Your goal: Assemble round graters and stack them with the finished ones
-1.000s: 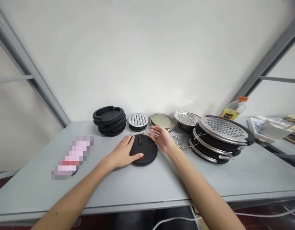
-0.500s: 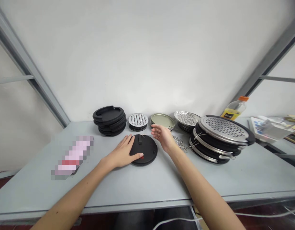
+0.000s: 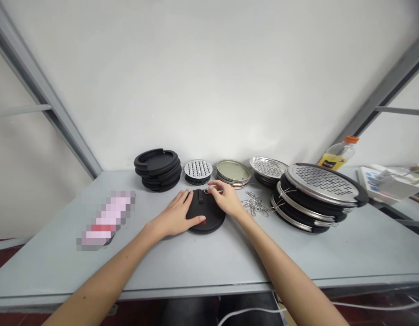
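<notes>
A round black disc (image 3: 211,222) lies on the table between my hands, with a short black strap (image 3: 200,197) near its far edge. My left hand (image 3: 177,213) rests on the disc's left side, fingers flat and thumb spread across it. My right hand (image 3: 227,199) is closed in a pinch at the far edge, on a small metal wire clip (image 3: 206,191) beside the strap. Part of the clip is hidden by the fingertips. To the right of that hand lies a loose pile of similar wire clips (image 3: 255,204).
Along the wall stand stacks of black rings (image 3: 157,170), small perforated metal discs (image 3: 198,169), greenish lids (image 3: 233,172) and larger grater plates (image 3: 268,168). Assembled black-and-metal graters (image 3: 320,194) are piled at right, before a bottle (image 3: 338,154). A pixelated pink object (image 3: 109,217) lies left.
My right hand has moved left and closed at the wire clip on the disc's far edge. The left hand stays flat on the disc.
</notes>
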A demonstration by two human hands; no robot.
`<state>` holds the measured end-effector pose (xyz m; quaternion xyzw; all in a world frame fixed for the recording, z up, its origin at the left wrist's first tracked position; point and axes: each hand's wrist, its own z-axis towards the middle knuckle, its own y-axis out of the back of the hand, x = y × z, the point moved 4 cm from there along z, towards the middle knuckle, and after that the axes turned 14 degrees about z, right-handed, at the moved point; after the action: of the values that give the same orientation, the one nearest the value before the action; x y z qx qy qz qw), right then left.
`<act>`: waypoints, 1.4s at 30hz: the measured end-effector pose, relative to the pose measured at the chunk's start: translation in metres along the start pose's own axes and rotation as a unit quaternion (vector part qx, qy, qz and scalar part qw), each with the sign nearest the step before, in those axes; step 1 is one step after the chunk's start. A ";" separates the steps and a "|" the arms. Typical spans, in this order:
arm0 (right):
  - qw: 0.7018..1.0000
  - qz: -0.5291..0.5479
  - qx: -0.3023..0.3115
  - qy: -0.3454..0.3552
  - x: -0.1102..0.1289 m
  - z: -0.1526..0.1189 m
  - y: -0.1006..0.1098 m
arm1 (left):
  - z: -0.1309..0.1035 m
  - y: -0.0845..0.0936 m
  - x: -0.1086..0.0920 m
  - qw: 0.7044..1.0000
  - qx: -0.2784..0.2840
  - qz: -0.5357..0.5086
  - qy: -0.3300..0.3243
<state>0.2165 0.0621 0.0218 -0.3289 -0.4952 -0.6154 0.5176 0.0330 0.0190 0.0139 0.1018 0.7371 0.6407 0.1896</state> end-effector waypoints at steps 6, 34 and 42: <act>0.998 -0.060 0.013 0.012 0.003 -0.001 0.001 | -0.002 0.002 -0.001 1.000 0.007 -0.005 0.007; 0.992 -0.127 0.018 0.013 -0.001 -0.002 0.006 | 0.001 -0.003 0.003 1.000 -0.014 -0.005 -0.003; 0.985 -0.162 0.053 0.025 -0.001 -0.003 0.003 | 0.000 -0.002 0.002 1.000 -0.014 -0.004 -0.001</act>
<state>0.2198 0.0598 0.0209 -0.2014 -0.5609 -0.6718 0.4400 0.0311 0.0197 0.0114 0.0968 0.7284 0.6500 0.1936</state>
